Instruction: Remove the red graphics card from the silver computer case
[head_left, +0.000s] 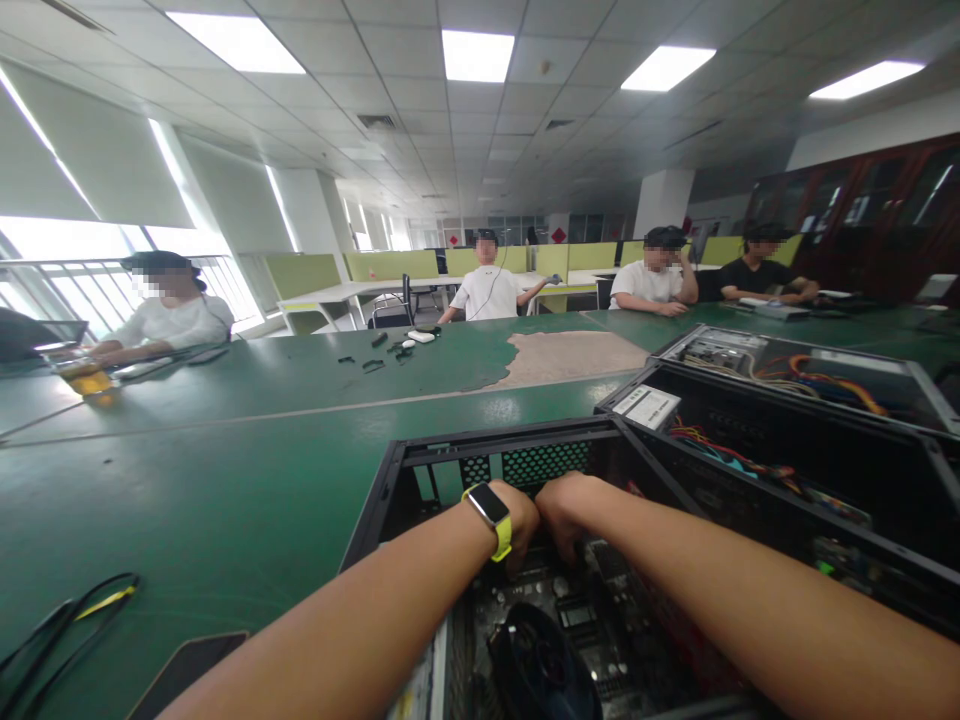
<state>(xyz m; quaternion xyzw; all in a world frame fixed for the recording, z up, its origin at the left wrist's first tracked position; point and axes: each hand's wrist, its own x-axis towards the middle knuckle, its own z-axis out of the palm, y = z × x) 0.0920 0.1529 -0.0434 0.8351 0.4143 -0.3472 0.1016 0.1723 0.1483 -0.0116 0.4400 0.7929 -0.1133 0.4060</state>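
An open black computer case lies on the green table in front of me, its motherboard and round fan exposed. Both my hands reach down into it, side by side near the far inner wall. My left hand, with a yellow-strapped watch on the wrist, is curled with its fingers pointing down and hidden. My right hand is curled too, fingers pressed down onto the board. What they grip is hidden.
A second open case with coloured wires stands to the right. Black cables and a dark phone lie at the near left. Several seated people are at the table's far side. Small parts lie mid-table.
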